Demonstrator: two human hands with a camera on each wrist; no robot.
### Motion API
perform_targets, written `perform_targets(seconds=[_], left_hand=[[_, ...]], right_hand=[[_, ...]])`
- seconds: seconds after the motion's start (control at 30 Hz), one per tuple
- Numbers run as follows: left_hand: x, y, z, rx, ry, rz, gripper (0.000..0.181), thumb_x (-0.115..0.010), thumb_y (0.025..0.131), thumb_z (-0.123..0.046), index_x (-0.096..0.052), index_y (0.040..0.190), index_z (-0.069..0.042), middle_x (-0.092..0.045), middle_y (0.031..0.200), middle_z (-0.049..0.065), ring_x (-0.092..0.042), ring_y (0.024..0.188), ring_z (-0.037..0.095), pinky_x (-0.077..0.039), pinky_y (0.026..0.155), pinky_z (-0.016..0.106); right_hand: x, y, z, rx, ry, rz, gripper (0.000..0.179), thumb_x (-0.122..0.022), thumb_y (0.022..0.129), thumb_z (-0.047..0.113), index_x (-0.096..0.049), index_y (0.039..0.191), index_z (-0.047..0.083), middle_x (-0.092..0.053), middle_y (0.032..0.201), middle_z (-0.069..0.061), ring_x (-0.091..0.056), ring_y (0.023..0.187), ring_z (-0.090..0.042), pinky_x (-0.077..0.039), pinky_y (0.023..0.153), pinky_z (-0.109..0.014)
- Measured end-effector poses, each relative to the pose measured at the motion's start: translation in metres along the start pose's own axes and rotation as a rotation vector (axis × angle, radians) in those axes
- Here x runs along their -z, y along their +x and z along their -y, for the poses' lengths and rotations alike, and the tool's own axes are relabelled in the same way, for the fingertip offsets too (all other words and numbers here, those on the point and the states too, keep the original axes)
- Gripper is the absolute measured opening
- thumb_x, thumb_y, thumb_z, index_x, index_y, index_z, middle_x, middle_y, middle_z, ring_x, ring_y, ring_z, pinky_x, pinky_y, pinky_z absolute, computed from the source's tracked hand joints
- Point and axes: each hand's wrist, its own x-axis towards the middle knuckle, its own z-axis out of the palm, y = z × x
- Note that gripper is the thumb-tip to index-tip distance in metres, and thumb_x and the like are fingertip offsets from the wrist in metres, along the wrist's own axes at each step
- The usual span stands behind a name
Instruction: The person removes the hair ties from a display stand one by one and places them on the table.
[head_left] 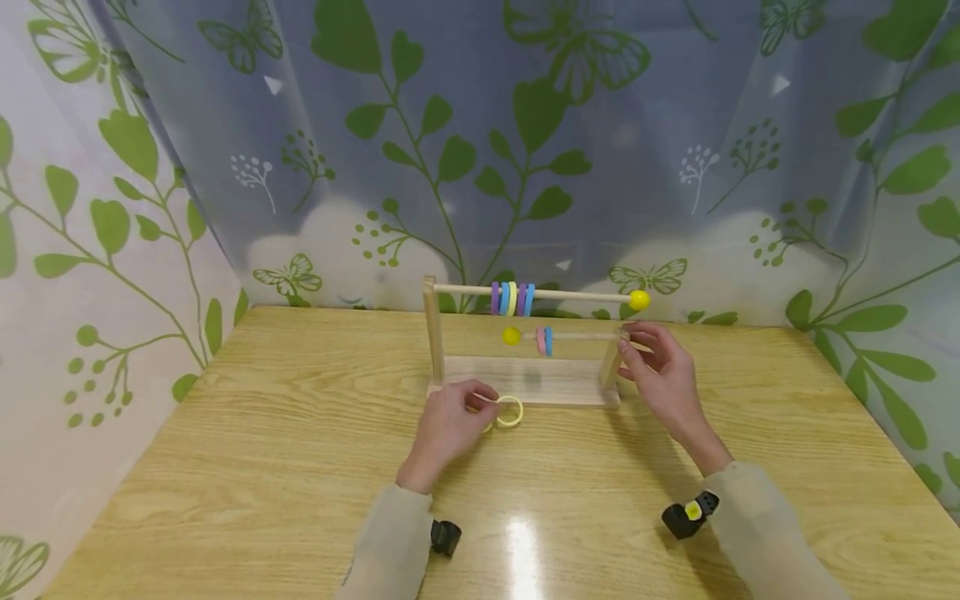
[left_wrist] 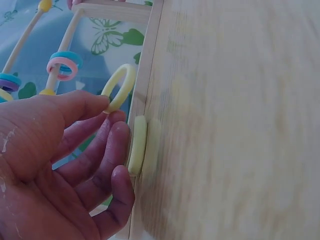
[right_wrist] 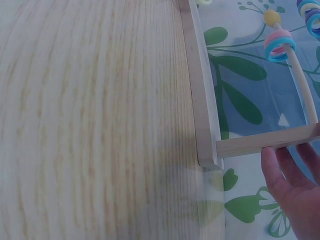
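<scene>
A wooden ring stand (head_left: 525,392) has two posts, each with a horizontal rod ending in a yellow ball. My left hand (head_left: 456,421) pinches a pale yellow ring (left_wrist: 120,89) between thumb and index finger, just in front of the base. A second yellow ring (left_wrist: 137,146) rests by the base's front edge, beside the lower fingers. With its thumb and fingers at the top, my right hand (head_left: 663,375) holds the shorter right post (head_left: 611,364). Pink and blue rings (head_left: 543,341) hang on the lower rod; several purple, blue and yellow rings (head_left: 513,299) hang on the upper one.
The stand is on a wood-grain table (head_left: 300,467). Behind it hangs a curtain (head_left: 480,167) with green leaves and butterflies, and patterned fabric (head_left: 90,275) continues at the left side. Black wrist cameras (head_left: 690,515) are on both forearms.
</scene>
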Motion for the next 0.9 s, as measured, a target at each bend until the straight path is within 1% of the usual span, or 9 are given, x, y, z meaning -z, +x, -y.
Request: perform_targets(seconds=[0.17, 0.3, 0.43, 0.63, 0.77, 0.9], left_hand=[[-0.0007, 0.0003, 0.0012, -0.005, 0.034, 0.023, 0.009, -0.076, 0.092, -0.021, -0.078, 0.099, -0.016, -0.078, 0.090, 0.002, -0.072, 0.083, 0.015, -0.057, 0.075, 0.034], [-0.0010, 0.0011, 0.0011, -0.007, 0.051, 0.020, 0.008, -0.076, 0.092, -0.021, -0.077, 0.098, -0.016, -0.078, 0.089, 0.001, -0.072, 0.083, 0.016, -0.056, 0.075, 0.035], [-0.0017, 0.0011, 0.0001, -0.018, 0.071, 0.012, 0.008, -0.076, 0.091, -0.020, -0.078, 0.096, -0.015, -0.077, 0.086, 0.001, -0.070, 0.081, 0.015, -0.055, 0.074, 0.034], [-0.0032, 0.0008, -0.0002, -0.025, 0.097, -0.008, 0.007, -0.077, 0.090, -0.019, -0.077, 0.094, -0.013, -0.075, 0.081, -0.001, -0.064, 0.072, 0.010, -0.051, 0.068, 0.029], [-0.0026, 0.0008, -0.0012, -0.018, 0.092, -0.009, 0.006, -0.077, 0.090, -0.019, -0.077, 0.094, -0.014, -0.075, 0.082, -0.001, -0.065, 0.074, 0.011, -0.052, 0.070, 0.031], [-0.0026, 0.0010, -0.0010, -0.019, 0.091, -0.008, 0.006, -0.076, 0.090, -0.020, -0.077, 0.095, -0.015, -0.076, 0.085, -0.001, -0.068, 0.077, 0.013, -0.054, 0.072, 0.033]], right_hand=[[0.0000, -0.0002, -0.0003, 0.003, -0.006, 0.006, 0.035, -0.060, 0.104, 0.017, -0.055, 0.136, 0.002, -0.063, 0.125, -0.006, -0.070, 0.101, -0.004, -0.062, 0.078, -0.021], [0.0000, -0.0001, -0.0001, 0.006, -0.007, 0.005, 0.035, -0.060, 0.104, 0.016, -0.055, 0.136, 0.002, -0.063, 0.125, -0.007, -0.070, 0.101, -0.003, -0.062, 0.077, -0.021], [0.0001, -0.0002, 0.0001, 0.008, -0.004, 0.004, 0.035, -0.060, 0.104, 0.016, -0.056, 0.135, 0.002, -0.063, 0.124, -0.006, -0.070, 0.100, -0.003, -0.062, 0.077, -0.021], [0.0001, 0.0001, 0.0000, 0.007, -0.004, 0.005, 0.035, -0.061, 0.104, 0.017, -0.056, 0.135, 0.002, -0.063, 0.121, 0.002, -0.070, 0.100, -0.003, -0.062, 0.077, -0.022], [0.0002, -0.0001, -0.0003, 0.005, -0.002, 0.004, 0.035, -0.061, 0.104, 0.017, -0.056, 0.135, 0.002, -0.063, 0.119, 0.005, -0.070, 0.100, -0.003, -0.062, 0.077, -0.022], [0.0003, -0.0002, -0.0003, 0.003, -0.002, 0.004, 0.036, -0.061, 0.104, 0.018, -0.056, 0.135, 0.002, -0.063, 0.120, 0.004, -0.070, 0.101, -0.003, -0.062, 0.077, -0.022]])
